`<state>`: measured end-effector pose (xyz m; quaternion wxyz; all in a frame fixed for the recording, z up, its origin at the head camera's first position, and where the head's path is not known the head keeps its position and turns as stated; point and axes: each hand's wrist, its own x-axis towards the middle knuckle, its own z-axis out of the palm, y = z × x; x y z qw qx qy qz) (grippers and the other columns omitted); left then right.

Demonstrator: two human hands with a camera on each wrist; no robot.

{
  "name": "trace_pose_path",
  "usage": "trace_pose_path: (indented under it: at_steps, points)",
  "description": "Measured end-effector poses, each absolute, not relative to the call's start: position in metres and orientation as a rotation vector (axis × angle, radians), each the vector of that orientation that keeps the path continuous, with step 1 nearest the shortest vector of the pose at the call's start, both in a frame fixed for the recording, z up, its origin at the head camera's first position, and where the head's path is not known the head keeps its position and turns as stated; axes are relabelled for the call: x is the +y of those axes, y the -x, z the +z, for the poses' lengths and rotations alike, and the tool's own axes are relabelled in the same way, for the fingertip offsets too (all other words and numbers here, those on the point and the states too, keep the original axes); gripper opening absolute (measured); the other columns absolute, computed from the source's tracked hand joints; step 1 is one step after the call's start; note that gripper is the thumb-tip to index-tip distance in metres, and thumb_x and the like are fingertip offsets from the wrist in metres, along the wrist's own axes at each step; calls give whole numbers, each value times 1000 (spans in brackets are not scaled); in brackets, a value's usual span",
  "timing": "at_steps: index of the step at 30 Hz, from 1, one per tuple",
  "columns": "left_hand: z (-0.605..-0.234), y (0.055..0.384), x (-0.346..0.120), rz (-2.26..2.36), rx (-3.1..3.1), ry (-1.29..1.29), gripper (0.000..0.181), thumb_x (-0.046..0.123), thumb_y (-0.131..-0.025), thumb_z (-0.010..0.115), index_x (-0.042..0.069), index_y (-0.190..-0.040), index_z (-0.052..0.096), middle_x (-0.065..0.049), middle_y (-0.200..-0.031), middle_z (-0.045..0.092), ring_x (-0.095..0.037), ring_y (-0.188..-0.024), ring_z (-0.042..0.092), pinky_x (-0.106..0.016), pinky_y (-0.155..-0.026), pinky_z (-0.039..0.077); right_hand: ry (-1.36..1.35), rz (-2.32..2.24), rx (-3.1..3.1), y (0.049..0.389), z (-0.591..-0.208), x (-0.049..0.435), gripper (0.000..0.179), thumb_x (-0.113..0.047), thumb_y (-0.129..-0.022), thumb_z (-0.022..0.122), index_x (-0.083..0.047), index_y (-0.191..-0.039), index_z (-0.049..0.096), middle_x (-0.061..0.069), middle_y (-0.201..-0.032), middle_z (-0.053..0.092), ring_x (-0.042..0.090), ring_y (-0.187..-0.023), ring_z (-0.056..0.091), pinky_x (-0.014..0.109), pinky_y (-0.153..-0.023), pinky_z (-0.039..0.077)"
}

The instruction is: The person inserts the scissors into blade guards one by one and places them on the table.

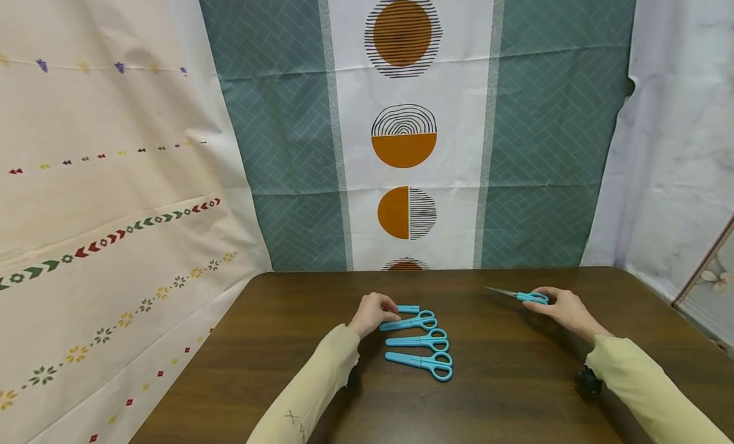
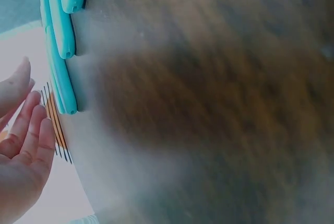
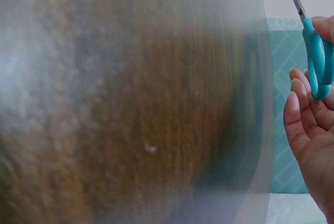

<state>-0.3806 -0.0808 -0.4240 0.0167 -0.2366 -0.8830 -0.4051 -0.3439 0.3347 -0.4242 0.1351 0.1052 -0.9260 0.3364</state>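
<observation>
My left hand (image 1: 375,311) pinches one end of a light-blue scissors sheath (image 1: 409,309), whose other end sticks out to the right of the fingers. In the left wrist view the sheath is hidden behind that hand (image 2: 26,151). Just nearer to me lie three sheathed pairs of blue scissors (image 1: 418,342) in a fanned stack of rows, handles to the right. Off to the right, my right hand (image 1: 564,309) holds an unsheathed pair of scissors (image 1: 532,297) by its handle loops, its metal blades pointing left. The right wrist view shows the thumb on the loops (image 3: 318,62).
A dark brown wooden table (image 1: 504,393) lies under both hands. Behind its far edge hangs a green and white patterned cloth (image 1: 550,144). A cream embroidered cloth (image 1: 115,195) hangs at the left, a pale cloth (image 1: 682,144) at the right.
</observation>
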Motion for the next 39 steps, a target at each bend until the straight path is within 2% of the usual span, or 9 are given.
trace_pose_path:
  at_steps: [10, 16, 22, 29, 39]
  points:
    - [-421, 383, -77, -1228, -2738, 712, 15, 9, -75, 74, 0, -85, 69, 0, -76, 60, -14, -68, 53, -26, -59, 46, -373, 1026, -2639, 336, -419, 325, 40, -32, -81, 69, 0, -103, 61, 2, -78, 57, 18, -67, 46, 29, -59, 40]
    - [-422, 387, -77, -1222, -2709, 697, 16, 8, -75, 74, -1, -88, 69, -5, -82, 60, -18, -74, 53, -28, -63, 46, -384, 1114, -2615, 332, -415, 320, 38, -32, -81, 69, -2, -103, 62, 3, -81, 59, 16, -70, 51, 27, -62, 43]
    - [-423, 388, -77, -1197, -2719, 685, 17, 10, -77, 73, 2, -91, 69, -4, -91, 60, -21, -84, 55, -32, -70, 46, -448, 1149, -2591, 329, -411, 317, 34, -28, -82, 68, -3, -104, 61, 4, -81, 58, 15, -68, 51, 26, -61, 43]
    - [-426, 392, -79, -1205, -2737, 678, 23, 10, -79, 71, -1, -99, 66, -9, -96, 63, -25, -92, 57, -35, -76, 46, -485, 1189, -2588, 326, -407, 313, 35, -26, -83, 67, -2, -107, 60, 6, -84, 59, 15, -69, 53, 26, -61, 44]
    - [-429, 393, -79, -1206, -2759, 681, 28, 6, -80, 69, -4, -106, 64, -14, -101, 62, -28, -95, 56, -37, -78, 46, -469, 1194, -2588, 321, -403, 312, 35, -26, -84, 66, -2, -108, 60, 5, -83, 60, 15, -69, 53, 26, -61, 43]
